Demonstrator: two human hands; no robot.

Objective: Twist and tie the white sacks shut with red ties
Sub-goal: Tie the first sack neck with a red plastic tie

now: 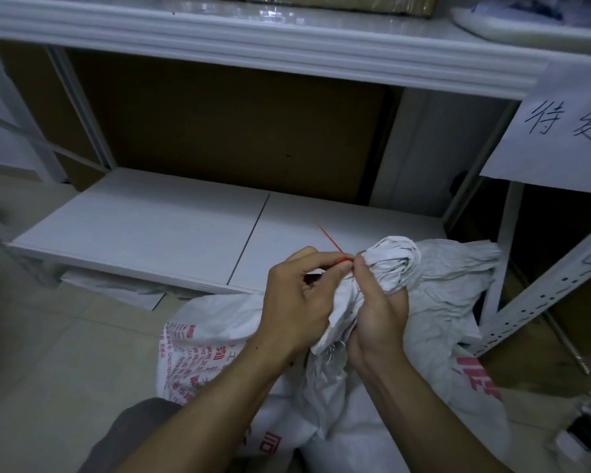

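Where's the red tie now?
Head view, right of centre: the left hand pinches the red tie beside the twisted neck of the white sack, which the right hand grips, free end pointing up-left.

White upper shelf (253, 59) above; lower shelf board (157, 230), two panels meeting at a seam, below; brown cardboard panel (232, 131) behind. A paper sign (556, 131) with handwritten characters hangs at right, above a perforated white metal bar (539, 298). Pale tiled floor (65, 353) lies in front.
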